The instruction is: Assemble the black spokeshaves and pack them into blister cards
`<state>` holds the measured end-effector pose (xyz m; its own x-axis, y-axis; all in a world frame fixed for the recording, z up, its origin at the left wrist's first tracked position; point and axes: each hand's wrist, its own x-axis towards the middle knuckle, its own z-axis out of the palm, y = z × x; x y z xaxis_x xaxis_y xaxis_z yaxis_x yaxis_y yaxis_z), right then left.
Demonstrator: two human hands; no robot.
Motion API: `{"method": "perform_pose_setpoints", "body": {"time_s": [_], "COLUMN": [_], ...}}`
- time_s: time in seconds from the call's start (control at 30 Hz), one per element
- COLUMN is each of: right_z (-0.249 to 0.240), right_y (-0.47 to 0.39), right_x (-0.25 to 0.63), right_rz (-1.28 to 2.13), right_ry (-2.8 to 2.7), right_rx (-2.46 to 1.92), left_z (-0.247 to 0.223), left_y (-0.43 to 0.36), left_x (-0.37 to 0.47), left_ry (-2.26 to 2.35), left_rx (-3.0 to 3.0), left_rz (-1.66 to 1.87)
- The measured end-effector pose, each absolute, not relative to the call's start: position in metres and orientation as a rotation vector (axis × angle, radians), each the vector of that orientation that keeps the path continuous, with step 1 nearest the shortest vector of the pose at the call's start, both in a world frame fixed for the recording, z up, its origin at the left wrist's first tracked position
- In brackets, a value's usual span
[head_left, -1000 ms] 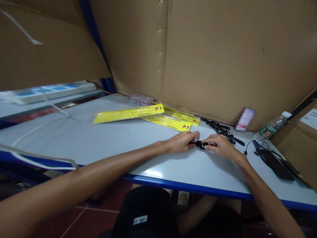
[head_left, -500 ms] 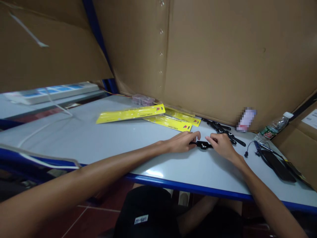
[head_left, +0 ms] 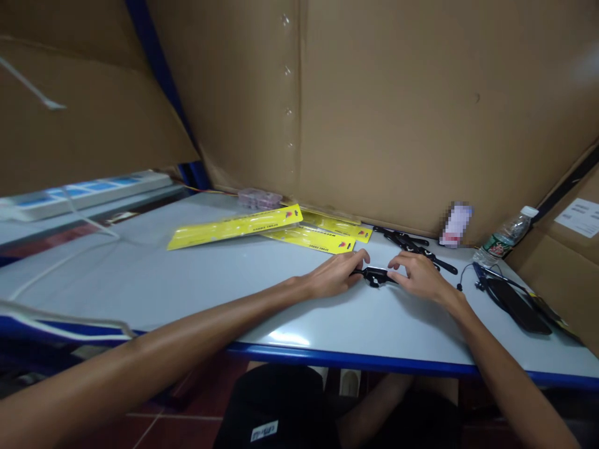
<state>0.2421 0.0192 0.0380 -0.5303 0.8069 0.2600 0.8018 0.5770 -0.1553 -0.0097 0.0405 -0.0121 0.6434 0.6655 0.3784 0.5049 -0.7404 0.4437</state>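
Observation:
Over the front part of the table, a black spokeshave (head_left: 375, 277) is held level between my two hands. My left hand (head_left: 337, 272) is closed on its left handle, with the thumb and forefinger curled near the middle. On the other end, my right hand (head_left: 418, 274) grips the right handle, its fingertips by the tool's body. Both handles are largely covered by the fingers. Behind my right hand lies a pile of several more black spokeshaves (head_left: 406, 242), partly hidden by it. Yellow cards in clear packaging (head_left: 236, 227) overlap one another behind my left hand.
A small clear plastic case (head_left: 259, 198) stands by the cardboard wall (head_left: 384, 118). At right are a plastic bottle (head_left: 505, 237), a blurred-out item (head_left: 456, 224) and a flat black object (head_left: 517, 305) with a cord. A white power strip (head_left: 88, 194) and cable are at left.
The spokeshave has tilted slightly, showing more of its upper side. My right fingers have spread out a little along it. The whole view has shifted slightly.

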Motion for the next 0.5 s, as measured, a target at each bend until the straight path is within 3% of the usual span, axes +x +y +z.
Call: {"method": "perform_pose_setpoints", "body": {"time_s": [0.3, 0.5], "right_z": [0.029, 0.024], "right_y": [0.015, 0.018], "right_x": [0.238, 0.241], "right_rz": [-0.156, -0.054], "right_ry": [-2.671, -2.657], "right_rx": [-1.402, -1.310], "left_z": [-0.011, -0.011], "left_y": [0.042, 0.046], "left_x": [-0.010, -0.009], "left_ry": [1.097, 1.071], "left_rx": [2.571, 2.629], "left_rz": [0.664, 0.556]}}
